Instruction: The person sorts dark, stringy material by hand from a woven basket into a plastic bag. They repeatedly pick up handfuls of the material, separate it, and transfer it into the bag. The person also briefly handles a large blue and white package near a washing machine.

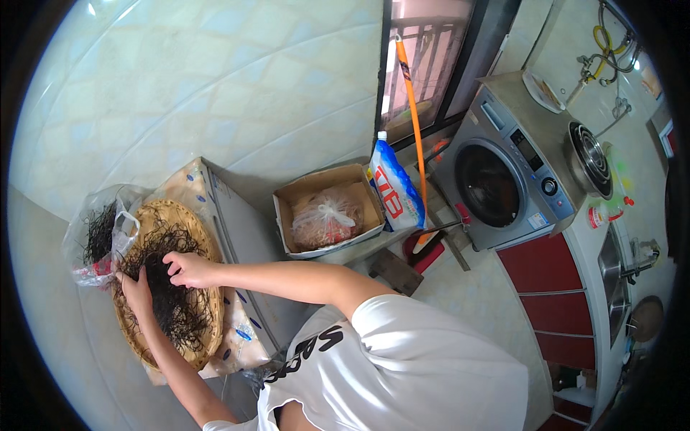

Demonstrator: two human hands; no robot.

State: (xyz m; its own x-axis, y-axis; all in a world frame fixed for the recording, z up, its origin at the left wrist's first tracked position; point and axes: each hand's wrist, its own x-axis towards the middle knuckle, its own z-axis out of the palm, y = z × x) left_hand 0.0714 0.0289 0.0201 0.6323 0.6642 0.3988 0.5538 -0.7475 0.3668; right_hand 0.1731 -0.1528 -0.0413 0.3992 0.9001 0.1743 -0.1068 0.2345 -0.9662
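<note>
A round woven bamboo tray [215, 323] holds a tangled heap of thin, dark, dry-looking strands [178, 318]. My right hand [191, 269] is over the heap with its fingers curled; whether strands are pinched in it is unclear. At the tray's far rim is my left hand [136, 291], thumb and fingers apart, fingertips close to a clear plastic bag [81, 231]. Whether these fingers grip the bag or some strands cannot be made out. More dark strands show inside the bag, which overlaps the tray's edge and has handles and a red patch.
The tray rests on a patterned cover [237, 345] over a grey cabinet-like appliance [242, 215] against the tiled wall. Beside it, a cardboard box [277, 215] contains a knotted plastic bag [329, 218]. Farther right are a blue-and-white bag [396, 188], an orange pole [412, 108], a stool [396, 272] and a washing machine [480, 237].
</note>
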